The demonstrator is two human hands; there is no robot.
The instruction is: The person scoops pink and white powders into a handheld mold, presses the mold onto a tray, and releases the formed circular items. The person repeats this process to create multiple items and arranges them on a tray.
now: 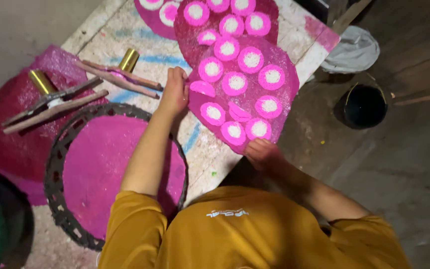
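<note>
The left hand [174,92] rests with fingers curled on the 9 o'clock edge of a pink glittery sheet [279,94], gripping that edge against the counter [125,35]. The right hand [264,152] sits at the sheet's 6 o'clock corner, where the sheet overhangs the counter's edge; its fingers seem to pinch the corner, though the grip itself is partly hidden.

On this sheet lie roughly eleven round pink discs with white centres [235,82], plus two plain pink pieces folded or lying on edge. A second sheet [190,37] at 12 o'clock, partly tucked under the first, carries about seven more discs, and a third sheet [148,17] at 11 o'clock shows two at the frame's top.

At 9 o'clock from the left hand lie two stick tools with brass cylinders [129,60]; the farther one [41,82] rests on a pink patch. At 7 o'clock sits one dark perforated ring [55,149] around a pink round surface. On the floor at 3 o'clock stand one black bucket [364,105] and, beyond it, a white bag [354,50].
</note>
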